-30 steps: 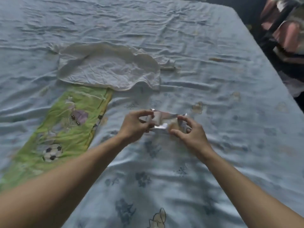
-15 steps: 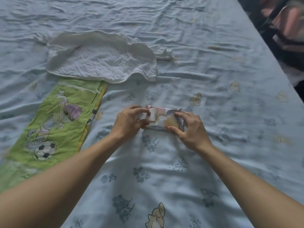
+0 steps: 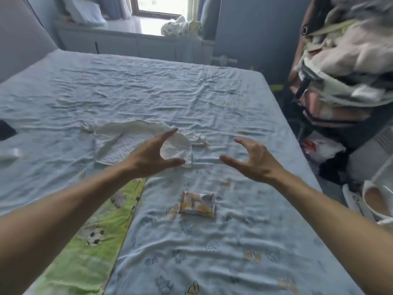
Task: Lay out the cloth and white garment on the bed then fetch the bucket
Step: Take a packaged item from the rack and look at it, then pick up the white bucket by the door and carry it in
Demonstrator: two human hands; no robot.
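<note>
Garment, white garment (image 3: 127, 143), lies limp and light at 11 o'clock on the bed (image 3: 234, 107); left hand (image 3: 148, 158) and right hand (image 3: 253, 160) spread, empty; pinch hems.

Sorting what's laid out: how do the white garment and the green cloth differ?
The white garment is plain; the green cloth carries cartoon prints, including a football. The garment lies rumpled with curled edges, farther up the bed; the cloth lies flatter, as a long strip nearer the camera. Both rest on the bed, untouched by either hand.
</note>
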